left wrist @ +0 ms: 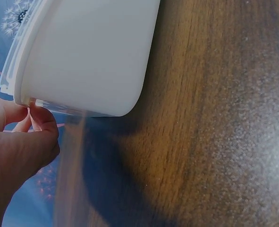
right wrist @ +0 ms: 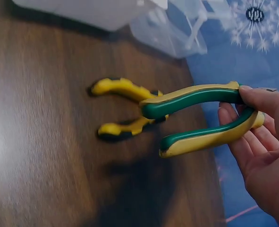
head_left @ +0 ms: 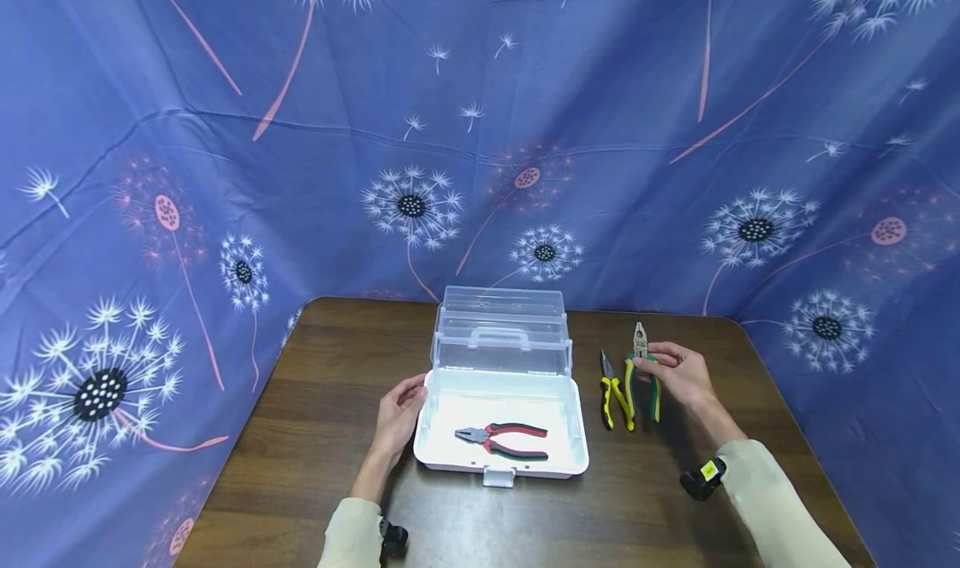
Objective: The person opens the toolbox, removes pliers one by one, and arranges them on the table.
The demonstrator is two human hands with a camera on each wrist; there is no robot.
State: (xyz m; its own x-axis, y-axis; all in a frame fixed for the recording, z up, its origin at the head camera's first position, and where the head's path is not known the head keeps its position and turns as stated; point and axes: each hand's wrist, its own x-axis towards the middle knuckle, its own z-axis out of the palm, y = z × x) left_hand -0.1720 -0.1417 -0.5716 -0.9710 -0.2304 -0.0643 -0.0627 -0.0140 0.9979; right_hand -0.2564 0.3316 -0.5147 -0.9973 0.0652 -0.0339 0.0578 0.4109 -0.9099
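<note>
At the left side of an open white plastic toolbox, my left hand pinches the rim between thumb and fingers. Inside the box lies a pair of red-and-black combination pliers, jaws pointing left. My right hand grips green-and-yellow combination pliers near the pivot, right of the box. Their jaws point away from me in the head view, and the spread handles hang over the table in the right wrist view. Beside them, yellow-and-black long-nose pliers lie on the table with handles apart.
The clear lid stands tilted back behind the box, and a latch hangs at the front. Everything rests on a brown wooden table. A blue dandelion-print cloth hangs behind and at both sides.
</note>
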